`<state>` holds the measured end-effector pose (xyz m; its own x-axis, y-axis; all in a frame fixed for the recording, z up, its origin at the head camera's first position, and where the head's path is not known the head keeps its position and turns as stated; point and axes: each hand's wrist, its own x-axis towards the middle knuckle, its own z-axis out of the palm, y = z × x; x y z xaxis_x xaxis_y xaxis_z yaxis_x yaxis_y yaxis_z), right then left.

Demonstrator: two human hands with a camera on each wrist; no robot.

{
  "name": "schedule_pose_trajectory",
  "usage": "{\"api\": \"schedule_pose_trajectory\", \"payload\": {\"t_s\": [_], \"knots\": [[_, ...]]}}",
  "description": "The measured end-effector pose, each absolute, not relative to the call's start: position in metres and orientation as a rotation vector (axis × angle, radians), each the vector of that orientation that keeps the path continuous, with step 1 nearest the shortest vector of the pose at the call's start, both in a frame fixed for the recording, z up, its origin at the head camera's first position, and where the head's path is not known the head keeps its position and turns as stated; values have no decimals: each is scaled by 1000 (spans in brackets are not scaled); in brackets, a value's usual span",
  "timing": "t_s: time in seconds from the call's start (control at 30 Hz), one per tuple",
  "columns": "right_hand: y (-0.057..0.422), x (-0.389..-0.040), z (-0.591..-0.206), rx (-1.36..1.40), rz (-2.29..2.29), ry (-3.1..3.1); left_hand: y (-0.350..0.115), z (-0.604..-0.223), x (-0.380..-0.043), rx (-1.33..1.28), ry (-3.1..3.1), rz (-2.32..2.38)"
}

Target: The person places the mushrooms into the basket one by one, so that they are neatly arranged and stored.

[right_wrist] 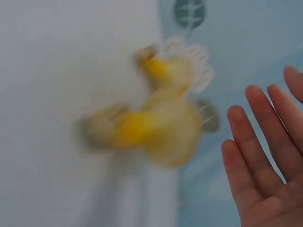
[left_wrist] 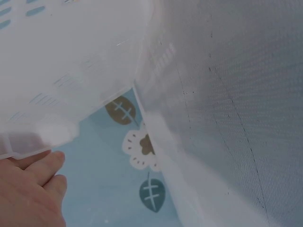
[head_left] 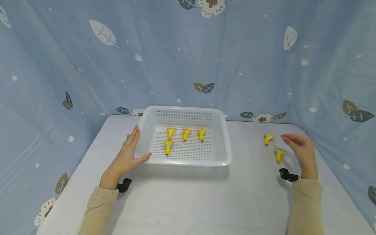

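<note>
My left hand (head_left: 124,160) is at the left end of a white plastic basket (head_left: 188,162), its fingers straight along the outer side and its thumb at the near left corner. In the left wrist view the fingers (left_wrist: 45,170) lie right at the basket's rim. Several yellow mushrooms (head_left: 168,147) with flared caps lie inside the basket. My right hand (head_left: 304,153) is over the table's right side, fingers extended and nothing held. Just left of it are two more mushrooms, a farther one (head_left: 268,138) and a nearer one (head_left: 279,155), blurred in the right wrist view.
A white cloth covers the table (head_left: 188,202). Blue curtain (head_left: 164,65) with leaf and flower prints hangs behind it and at both sides. A black wrist-camera mount (head_left: 124,185) sits by the left wrist, another mount (head_left: 288,175) by the right.
</note>
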<state>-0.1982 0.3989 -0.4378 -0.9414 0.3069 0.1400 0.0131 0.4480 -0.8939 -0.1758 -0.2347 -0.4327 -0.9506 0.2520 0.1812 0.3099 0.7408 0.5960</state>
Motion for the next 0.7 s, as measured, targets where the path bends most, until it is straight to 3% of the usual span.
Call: {"api": "schedule_pose_trajectory", "payload": {"t_s": [0.7], "knots": [[416,-187,-476,-611,1421,-2744,-235,-433,-176,-484,-2824,-1000]]}}
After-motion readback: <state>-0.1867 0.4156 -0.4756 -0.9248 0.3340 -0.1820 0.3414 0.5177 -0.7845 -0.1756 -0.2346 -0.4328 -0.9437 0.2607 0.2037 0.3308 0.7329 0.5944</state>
